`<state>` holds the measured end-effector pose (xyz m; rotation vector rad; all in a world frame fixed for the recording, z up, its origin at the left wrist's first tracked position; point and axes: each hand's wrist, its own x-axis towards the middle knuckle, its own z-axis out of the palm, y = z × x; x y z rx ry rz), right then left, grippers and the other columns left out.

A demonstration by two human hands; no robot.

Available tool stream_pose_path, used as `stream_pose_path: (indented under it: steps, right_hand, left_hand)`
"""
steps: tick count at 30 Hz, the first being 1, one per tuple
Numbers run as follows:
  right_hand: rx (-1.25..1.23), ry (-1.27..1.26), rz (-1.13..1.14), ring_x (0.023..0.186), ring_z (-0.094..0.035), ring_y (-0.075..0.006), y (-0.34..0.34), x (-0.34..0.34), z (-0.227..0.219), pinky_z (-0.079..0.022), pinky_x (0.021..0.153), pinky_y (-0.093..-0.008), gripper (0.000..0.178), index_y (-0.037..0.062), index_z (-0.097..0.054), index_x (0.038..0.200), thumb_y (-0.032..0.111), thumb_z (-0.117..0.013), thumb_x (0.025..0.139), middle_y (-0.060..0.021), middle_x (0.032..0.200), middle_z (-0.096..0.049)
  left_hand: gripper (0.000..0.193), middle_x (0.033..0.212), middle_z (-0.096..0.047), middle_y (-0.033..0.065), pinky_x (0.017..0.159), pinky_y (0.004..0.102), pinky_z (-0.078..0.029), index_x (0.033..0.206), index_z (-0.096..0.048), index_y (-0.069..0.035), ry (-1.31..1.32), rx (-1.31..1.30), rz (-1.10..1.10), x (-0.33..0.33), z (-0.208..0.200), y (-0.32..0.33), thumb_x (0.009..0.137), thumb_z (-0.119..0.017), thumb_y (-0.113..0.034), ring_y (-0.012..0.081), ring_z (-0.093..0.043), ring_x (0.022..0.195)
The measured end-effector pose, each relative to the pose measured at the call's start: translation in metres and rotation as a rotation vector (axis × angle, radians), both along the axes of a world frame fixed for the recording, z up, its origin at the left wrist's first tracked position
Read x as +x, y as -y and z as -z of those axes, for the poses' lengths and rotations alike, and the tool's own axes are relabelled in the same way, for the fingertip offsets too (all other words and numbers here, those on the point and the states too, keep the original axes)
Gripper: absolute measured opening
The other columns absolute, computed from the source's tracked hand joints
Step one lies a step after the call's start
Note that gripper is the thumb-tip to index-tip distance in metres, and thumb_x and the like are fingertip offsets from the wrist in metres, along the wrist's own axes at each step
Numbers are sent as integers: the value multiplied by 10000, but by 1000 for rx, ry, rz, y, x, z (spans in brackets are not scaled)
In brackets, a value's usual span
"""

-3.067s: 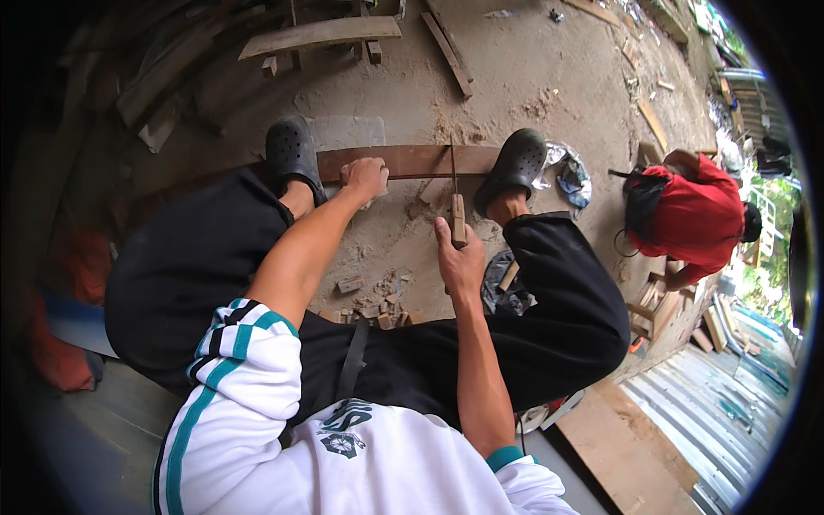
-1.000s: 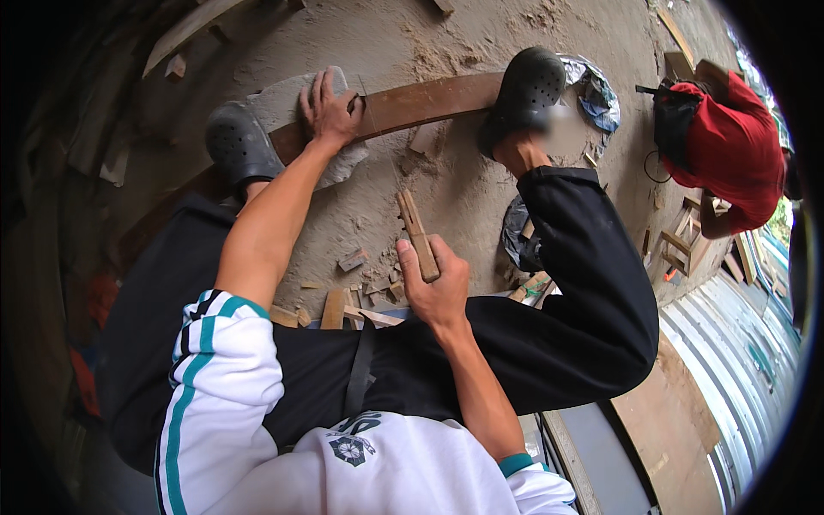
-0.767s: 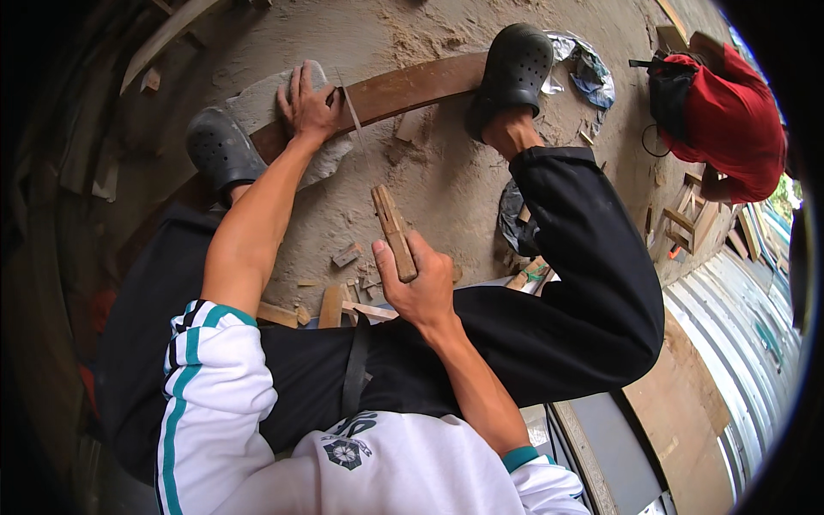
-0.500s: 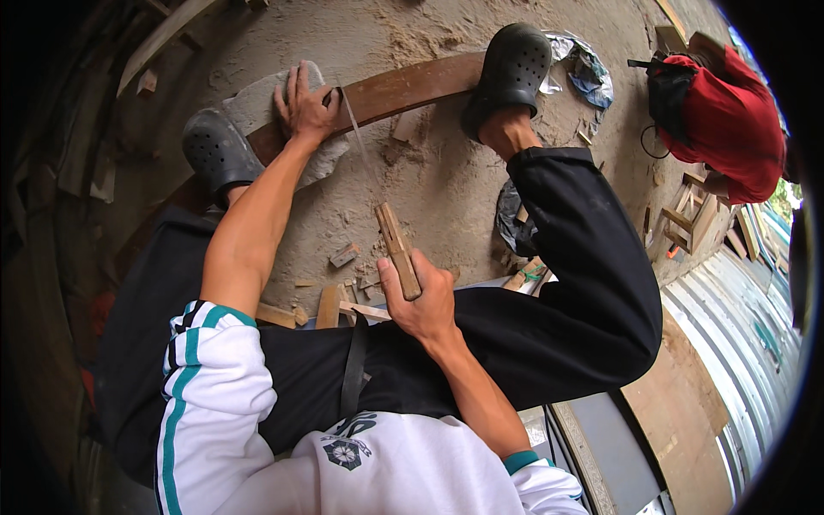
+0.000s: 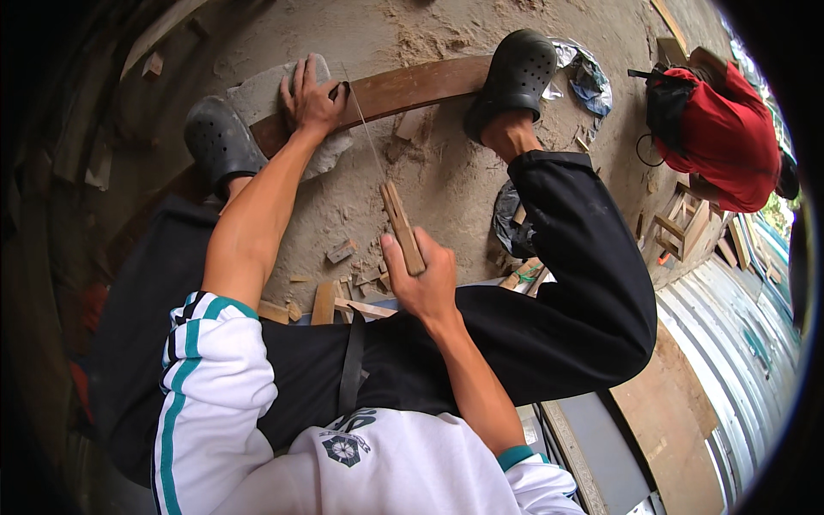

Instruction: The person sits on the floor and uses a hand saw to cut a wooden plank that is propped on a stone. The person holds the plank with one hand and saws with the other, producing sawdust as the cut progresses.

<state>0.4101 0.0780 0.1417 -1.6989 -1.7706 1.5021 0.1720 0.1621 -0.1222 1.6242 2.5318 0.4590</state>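
My right hand [image 5: 429, 275] is wrapped round the wooden handle of a handsaw [image 5: 400, 225]. The thin blade runs from the handle up to a long brown wooden plank [image 5: 412, 89] and crosses it just right of my left hand [image 5: 312, 106]. That hand lies on the plank with its fingers stretched past the far edge, thumb close to the blade. Under the plank there sits a pale grey block [image 5: 251, 94]. My left clog [image 5: 220, 142] and right clog [image 5: 518, 73] rest at the plank on either side of the cut.
Wood offcuts [image 5: 342, 251] lie on the sandy ground [image 5: 335, 202] between my legs. Crumpled plastic [image 5: 592, 81] lies beyond my right foot. A person in red [image 5: 725, 137] bends over at the far right, near a small wooden frame [image 5: 682, 223]. Corrugated metal sheeting [image 5: 721, 318] lies at the right.
My right hand and the saw handle have moved a short way forward, toward the plank. The left hand stays on the plank. The view has shifted slightly.
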Motion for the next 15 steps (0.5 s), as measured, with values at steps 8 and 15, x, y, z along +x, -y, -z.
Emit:
stream_pose_path:
  steps: [8, 15]
  right_hand:
    - [-106, 36, 15, 535, -498, -100, 10, 12, -8, -404, 512, -302, 261, -10, -632, 835, 225, -668, 942, -42, 583, -548]
    - [-67, 20, 25, 473, -462, -158, 1, -5, -4, -400, 498, -332, 282, -4, -583, 751, 200, -674, 923, -119, 540, -507]
  left_hand:
    - [255, 1564, -349, 169, 1187, 534, -29, 904, -797, -210, 51, 47, -8, -2, 4, -2, 844, -631, -395, 312, -240, 1475]
    - [265, 1559, -356, 181, 1185, 538, -27, 910, -798, -210, 64, 84, -12, -4, 10, 0, 833, -628, -398, 316, -245, 1473]
